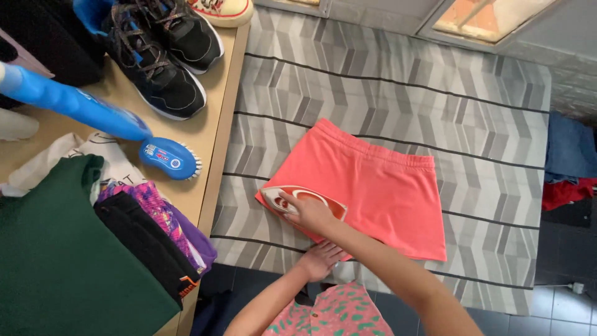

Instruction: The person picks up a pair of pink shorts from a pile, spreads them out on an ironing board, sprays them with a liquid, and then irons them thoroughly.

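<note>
Coral-pink folded shorts [379, 186] lie on a grey chevron-patterned ironing surface [398, 81]. My right hand [311, 213] grips the handle of a white and orange iron [283, 200], which rests on the shorts' near left corner. My left hand [321, 258] lies flat with fingers apart on the near edge of the ironing surface, just below the iron and touching the shorts' hem.
A wooden table [214, 134] stands to the left. On it are black sneakers [158, 53], a blue spray bottle [68, 102], a blue brush [169, 158] and a stack of folded clothes [74, 255]. Blue and red garments [569, 165] lie at the right edge.
</note>
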